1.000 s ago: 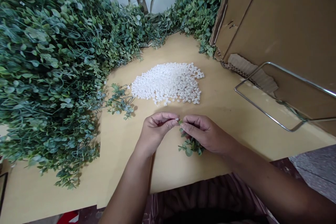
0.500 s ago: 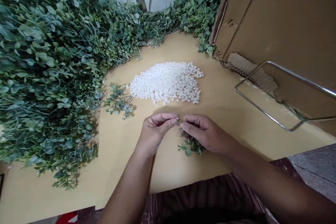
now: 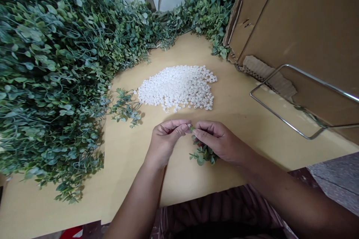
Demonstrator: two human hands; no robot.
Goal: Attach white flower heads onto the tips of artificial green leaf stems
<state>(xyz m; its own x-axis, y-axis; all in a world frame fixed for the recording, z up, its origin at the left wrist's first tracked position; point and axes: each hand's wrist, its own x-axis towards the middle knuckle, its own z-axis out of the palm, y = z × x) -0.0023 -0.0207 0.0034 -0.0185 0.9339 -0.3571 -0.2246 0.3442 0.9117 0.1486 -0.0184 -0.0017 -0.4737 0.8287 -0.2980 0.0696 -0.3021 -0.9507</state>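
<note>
My right hand (image 3: pixel 217 138) is closed on an artificial leaf sprig (image 3: pixel 203 155), whose leaves hang below the fingers and whose stem end points left. My left hand (image 3: pixel 168 138) pinches a small white piece (image 3: pixel 189 125) against that stem end, mostly hidden by the thumb and forefinger. The fingertips of both hands nearly meet. Beyond them lies a pile of small white plastic pieces (image 3: pixel 178 86). To the left of the pile rests another loose leaf sprig (image 3: pixel 125 107), with a white piece close to its stem end.
A thick heap of artificial greenery (image 3: pixel 56 56) covers the left and back of the tan tabletop (image 3: pixel 131 164). On the right stands a cardboard box (image 3: pixel 303 18) with a torn flap. A bent metal wire frame (image 3: pixel 280 119) juts out in front of it.
The fingertips of my left hand have drawn back very slightly, so a little more of the white piece and green stem shows. Everything else looks the same.
</note>
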